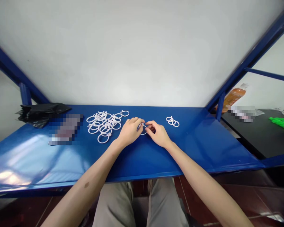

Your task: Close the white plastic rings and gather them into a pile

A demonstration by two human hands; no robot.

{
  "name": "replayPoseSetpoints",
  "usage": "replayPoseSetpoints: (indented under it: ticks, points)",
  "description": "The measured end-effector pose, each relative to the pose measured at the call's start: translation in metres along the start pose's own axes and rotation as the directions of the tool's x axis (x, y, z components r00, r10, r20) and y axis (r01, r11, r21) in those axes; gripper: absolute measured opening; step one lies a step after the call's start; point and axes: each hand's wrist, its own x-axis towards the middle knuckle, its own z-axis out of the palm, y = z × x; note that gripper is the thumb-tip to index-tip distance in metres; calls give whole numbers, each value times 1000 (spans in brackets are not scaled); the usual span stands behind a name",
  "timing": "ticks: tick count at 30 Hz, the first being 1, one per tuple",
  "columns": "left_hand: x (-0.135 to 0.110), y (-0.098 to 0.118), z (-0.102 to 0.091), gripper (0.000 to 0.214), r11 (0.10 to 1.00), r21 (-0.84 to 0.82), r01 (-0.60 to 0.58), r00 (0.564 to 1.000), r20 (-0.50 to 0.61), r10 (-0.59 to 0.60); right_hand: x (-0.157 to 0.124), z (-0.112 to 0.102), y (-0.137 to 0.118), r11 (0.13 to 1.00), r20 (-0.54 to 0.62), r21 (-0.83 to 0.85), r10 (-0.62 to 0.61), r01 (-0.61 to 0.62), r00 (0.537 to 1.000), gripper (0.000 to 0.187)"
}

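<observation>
My left hand (130, 130) and my right hand (159, 133) meet over the middle of a blue table (191, 151). Both pinch the same white plastic ring (143, 129), fingers curled round it from either side. A loose pile of several white rings (104, 123) lies just left of my left hand. A small cluster of linked white rings (172, 121) lies to the right of my right hand, apart from it.
A crumpled black plastic bag (41, 113) sits at the table's far left, with a blurred flat item (65, 129) beside it. Blue frame bars rise on both sides. To the right, a black table (257, 135) carries an orange bottle (234, 96) and green plastic parts (282, 122).
</observation>
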Motion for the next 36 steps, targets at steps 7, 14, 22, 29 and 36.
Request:
replayPoseSetpoints:
  ticks: [7, 14, 22, 29, 36]
  points:
    - [0, 2, 0, 28, 998, -47, -46, 998, 45, 48, 5, -6, 7, 992, -103, -111, -70, 59, 992, 15]
    - [-1, -5, 4, 25, 998, 29, -54, 993, 105, 51, 5, -10, 12, 982, -145, -188, -55, 27, 988, 14]
    - [-2, -6, 4, 24, 996, 65, -59, 986, 159, 49, 5, -11, 10, 980, -112, -197, -20, -2, 994, 13]
    - [-2, -4, 1, 27, 998, 41, -42, 984, 175, 34, 5, -11, 9, 978, -101, -206, -7, -14, 995, 13]
    - [-2, -6, 1, 26, 998, 61, -22, 984, 179, 11, 4, -10, 10, 980, -98, -199, -5, -14, 995, 12]
